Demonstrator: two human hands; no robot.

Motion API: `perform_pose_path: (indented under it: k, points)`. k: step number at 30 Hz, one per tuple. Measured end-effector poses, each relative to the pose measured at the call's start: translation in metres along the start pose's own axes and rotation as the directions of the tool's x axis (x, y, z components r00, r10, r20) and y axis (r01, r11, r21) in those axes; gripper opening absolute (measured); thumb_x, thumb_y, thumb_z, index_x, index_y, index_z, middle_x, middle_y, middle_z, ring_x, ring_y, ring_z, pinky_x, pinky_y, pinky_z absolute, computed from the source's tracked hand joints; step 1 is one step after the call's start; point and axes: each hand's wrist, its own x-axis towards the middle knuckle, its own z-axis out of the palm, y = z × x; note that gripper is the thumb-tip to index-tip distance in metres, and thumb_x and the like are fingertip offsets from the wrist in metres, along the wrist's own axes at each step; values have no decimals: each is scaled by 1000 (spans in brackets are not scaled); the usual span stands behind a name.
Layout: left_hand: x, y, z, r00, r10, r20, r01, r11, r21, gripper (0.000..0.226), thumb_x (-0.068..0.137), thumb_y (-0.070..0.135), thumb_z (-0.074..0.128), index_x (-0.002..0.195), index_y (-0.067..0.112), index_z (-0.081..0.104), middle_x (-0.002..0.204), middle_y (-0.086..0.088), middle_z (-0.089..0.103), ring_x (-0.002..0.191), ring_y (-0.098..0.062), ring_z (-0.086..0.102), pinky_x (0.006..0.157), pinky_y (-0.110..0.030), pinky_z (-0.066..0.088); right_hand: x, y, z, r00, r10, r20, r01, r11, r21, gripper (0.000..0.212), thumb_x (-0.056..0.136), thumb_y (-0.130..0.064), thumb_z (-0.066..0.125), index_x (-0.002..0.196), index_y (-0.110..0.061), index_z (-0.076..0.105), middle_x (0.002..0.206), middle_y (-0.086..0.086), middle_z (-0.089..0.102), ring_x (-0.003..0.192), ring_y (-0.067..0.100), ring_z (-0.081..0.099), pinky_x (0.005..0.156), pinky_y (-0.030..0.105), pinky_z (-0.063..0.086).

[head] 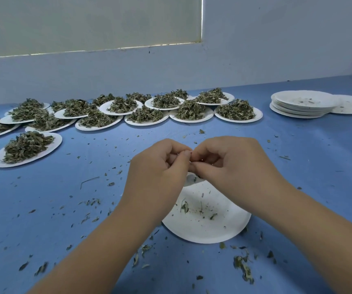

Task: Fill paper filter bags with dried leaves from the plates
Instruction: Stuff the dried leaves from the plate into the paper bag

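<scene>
Left hand (pixel 160 166), right hand (pixel 232 164), curled fingertips pinching hidden small item (pixel 192 166) over plate (pixel 213 232), axis untellable

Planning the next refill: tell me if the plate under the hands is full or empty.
Nearly empty: the near plate shows mostly bare white paper, with only a few leaf scraps on it.

One view only, from our own head: we're looking forward and down across the blue table (pixel 298 166), wide-angle, close over the left hand (pixel 160 166) and right hand (pixel 236 164) at centre, wall (pixel 277 49) filling the upper frame
</scene>
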Motion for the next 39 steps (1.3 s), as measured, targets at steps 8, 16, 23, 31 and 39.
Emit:
perform_pose_path:
  k: [8, 16, 23, 31, 39]
  points:
    - [1, 1, -2, 999, -44, 25, 47, 990, -132, 16, 92, 12, 60, 80, 18, 68, 42, 13, 54, 36, 1, 50, 41, -11, 40, 1, 1, -2, 997, 0, 79, -20, 967, 253, 21, 84, -4, 67, 78, -24, 70, 73, -6, 72, 66, 8, 69, 59, 16, 52]
    - [6, -2, -10, 998, -34, -57, 24, 984, -174, 15, 92, 18, 62, 79, 20, 69, 41, 7, 49, 34, -13, 42, 37, -27, 42, 2, 10, -24, 998, 30, -50, -17, 970, 244, 20, 85, -14, 64, 81, -33, 70, 77, -7, 69, 73, 20, 64, 67, 33, 55]
    - [5, -3, -8, 999, -31, -35, 24, 982, -189, 15, 92, 19, 63, 78, 21, 69, 42, 7, 48, 35, -13, 42, 38, -28, 42, 5, 15, -15, 982, 160, 95, -179, 952, 247, 15, 82, -29, 72, 95, -33, 64, 84, -10, 67, 63, 5, 67, 56, 24, 56]
    - [3, -3, -5, 999, -14, -36, 8, 989, -149, 15, 92, 20, 62, 79, 23, 70, 43, 8, 50, 34, -11, 43, 40, -26, 43, -2, 11, 1, 989, -68, -130, 79, 994, 79, 12, 79, -19, 76, 73, -29, 71, 68, -18, 64, 58, 0, 57, 52, 10, 42]
    - [3, -3, -4, 999, -31, -17, 27, 980, -197, 16, 91, 18, 62, 77, 23, 69, 45, 10, 54, 35, -11, 45, 40, -24, 43, 1, 11, 8, 980, -180, -88, 183, 983, 21, 9, 80, -22, 75, 72, -26, 76, 66, -11, 57, 69, 6, 53, 61, 12, 37]
